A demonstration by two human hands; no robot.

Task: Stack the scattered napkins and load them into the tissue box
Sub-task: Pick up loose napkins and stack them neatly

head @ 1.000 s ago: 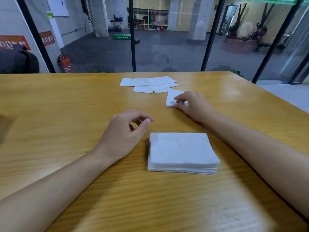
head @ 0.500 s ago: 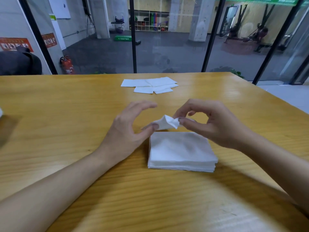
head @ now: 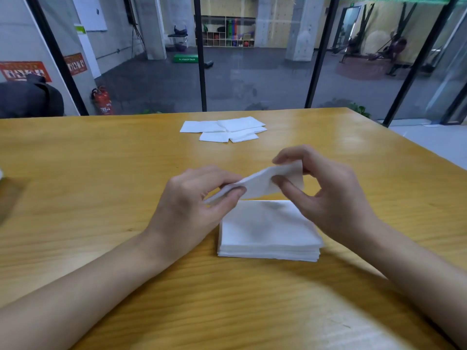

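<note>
A neat stack of white napkins lies on the wooden table in front of me. Just above its far edge I hold one white napkin stretched between both hands. My left hand pinches its left end between thumb and fingers. My right hand pinches its right end. Several loose napkins lie scattered and overlapping near the table's far edge. No tissue box can be made out in this view.
A sliver of a white object shows at the left edge of the frame. The table's right edge runs diagonally at the right. Glass panels with black frames stand behind the table.
My right hand picked a loose napkin off the table and brought it back over the stack. My left hand rose and took hold of its other end, spreading it flat.
</note>
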